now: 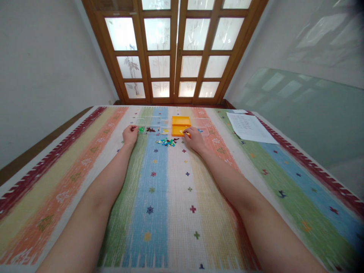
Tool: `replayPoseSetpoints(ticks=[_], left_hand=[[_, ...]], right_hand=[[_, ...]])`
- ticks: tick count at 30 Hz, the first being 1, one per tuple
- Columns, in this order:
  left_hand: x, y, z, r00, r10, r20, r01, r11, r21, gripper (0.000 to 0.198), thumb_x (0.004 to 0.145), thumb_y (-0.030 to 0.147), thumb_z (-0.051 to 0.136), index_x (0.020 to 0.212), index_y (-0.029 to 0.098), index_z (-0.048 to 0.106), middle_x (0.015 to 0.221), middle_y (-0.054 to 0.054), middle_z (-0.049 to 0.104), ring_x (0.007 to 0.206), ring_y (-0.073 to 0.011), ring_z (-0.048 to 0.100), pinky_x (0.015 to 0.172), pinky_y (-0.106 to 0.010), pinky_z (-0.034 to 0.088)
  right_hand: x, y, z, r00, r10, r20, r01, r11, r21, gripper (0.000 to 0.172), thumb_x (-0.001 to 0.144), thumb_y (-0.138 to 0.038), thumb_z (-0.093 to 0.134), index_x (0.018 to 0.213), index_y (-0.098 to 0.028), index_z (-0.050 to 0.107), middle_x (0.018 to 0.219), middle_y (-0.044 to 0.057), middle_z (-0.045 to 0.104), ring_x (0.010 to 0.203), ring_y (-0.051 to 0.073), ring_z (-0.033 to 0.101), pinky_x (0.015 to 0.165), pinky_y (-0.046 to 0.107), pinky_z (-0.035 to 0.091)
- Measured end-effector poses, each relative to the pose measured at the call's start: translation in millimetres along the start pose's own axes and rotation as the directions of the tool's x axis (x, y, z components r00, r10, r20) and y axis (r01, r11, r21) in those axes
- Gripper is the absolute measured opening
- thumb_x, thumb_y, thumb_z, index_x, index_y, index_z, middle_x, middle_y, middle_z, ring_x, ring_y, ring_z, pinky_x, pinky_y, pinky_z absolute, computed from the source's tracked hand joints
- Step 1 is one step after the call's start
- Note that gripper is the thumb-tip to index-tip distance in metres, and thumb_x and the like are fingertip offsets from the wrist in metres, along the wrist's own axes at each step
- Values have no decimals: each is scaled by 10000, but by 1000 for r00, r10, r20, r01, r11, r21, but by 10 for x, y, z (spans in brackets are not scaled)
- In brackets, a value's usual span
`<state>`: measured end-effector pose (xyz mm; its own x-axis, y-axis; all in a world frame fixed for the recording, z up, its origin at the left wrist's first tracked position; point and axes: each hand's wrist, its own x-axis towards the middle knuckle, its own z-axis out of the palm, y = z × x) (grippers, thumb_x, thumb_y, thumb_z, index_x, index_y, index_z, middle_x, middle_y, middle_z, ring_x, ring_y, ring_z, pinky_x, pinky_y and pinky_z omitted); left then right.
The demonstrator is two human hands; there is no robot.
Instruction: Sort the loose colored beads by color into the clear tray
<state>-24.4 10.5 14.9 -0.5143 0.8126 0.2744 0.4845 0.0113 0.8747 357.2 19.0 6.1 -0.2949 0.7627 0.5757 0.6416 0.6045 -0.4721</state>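
Note:
My left hand (130,134) is at the left end of a row of open boxes, its fingers pinched beside the green pieces (141,129) in a clear box. Whatever it may hold is too small to tell. My right hand (195,138) reaches over the front edge of an open orange box (181,121), fingertips together near the small white pieces in it; anything between them is hidden. Dark brown pieces (151,129) and yellow pieces (165,131) lie in clear boxes between the hands. In front sits a loose pile of small mixed-colour pieces (167,142).
A few blue pieces (200,131) show in a clear box just right of my right hand. Printed paper sheets (250,127) lie at the right on the striped tablecloth (159,235). Wooden doors with glass panes (176,53) stand behind the table's far edge.

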Motion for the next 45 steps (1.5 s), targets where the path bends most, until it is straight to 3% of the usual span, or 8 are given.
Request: replayPoseSetpoints(ticks=[7,11,15,18,24,27,34,45], left_hand=[[78,-124,13,997,-69,26,69,998,-7,439,885,261,585,1294,157,704,946,-71,778,684,-177,665,755,-311,557],[65,-154,37,999,13,48,-14,999,34,373,889,275,561,1199,174,743,908,-57,764,733,-184,672,766,-296,539],[-27,-100,79,980,178,90,-186,978,92,306,882,302,578,1091,192,772,861,-40,737,766,-197,652,765,-297,509],[-146,-10,126,919,315,239,-349,930,117,272,894,326,587,1032,203,786,820,-38,718,758,-209,630,767,-319,492],[-368,193,191,613,512,601,-652,758,19,217,877,321,623,974,218,787,956,-55,734,829,-216,638,816,-350,500],[-405,257,184,526,520,673,-704,711,1,191,857,285,627,944,218,784,985,-60,712,894,-223,644,859,-356,514],[-427,303,182,492,517,700,-733,680,13,188,890,285,630,965,216,788,991,-68,687,945,-232,645,901,-370,521],[-553,334,294,435,558,706,-736,673,-78,161,940,307,661,962,213,789,957,-56,693,927,-215,641,869,-347,500]], right_hand=[[0,25,17,999,-18,42,19,1000,-11,172,953,-208,549,990,-222,717,1063,103,721,1038,276,639,934,419,500],[-10,-21,25,994,-62,85,65,997,-31,177,972,-219,549,1009,-221,721,1068,105,722,1032,272,632,926,412,495],[-26,-121,41,986,-97,139,105,993,-49,173,994,-238,550,1002,-238,723,1054,97,714,1032,266,619,934,406,486],[-32,-174,53,977,-129,171,139,989,-46,163,995,-235,562,1000,-241,724,1047,95,708,1027,266,613,932,402,479],[-30,-189,44,969,-152,193,166,984,-62,165,992,-213,566,1007,-233,728,1045,93,709,1031,261,615,919,386,475],[-28,-190,38,967,-149,206,170,982,-84,171,998,-211,563,1025,-224,732,1050,94,711,1040,255,614,921,374,472],[-41,-254,66,950,-183,254,206,976,-68,176,1024,-236,575,1047,-204,747,1042,95,718,1010,237,624,889,334,452],[-116,-538,111,857,-289,427,334,942,-31,203,1026,-251,611,1163,-234,759,1030,65,707,970,208,615,824,293,411]])
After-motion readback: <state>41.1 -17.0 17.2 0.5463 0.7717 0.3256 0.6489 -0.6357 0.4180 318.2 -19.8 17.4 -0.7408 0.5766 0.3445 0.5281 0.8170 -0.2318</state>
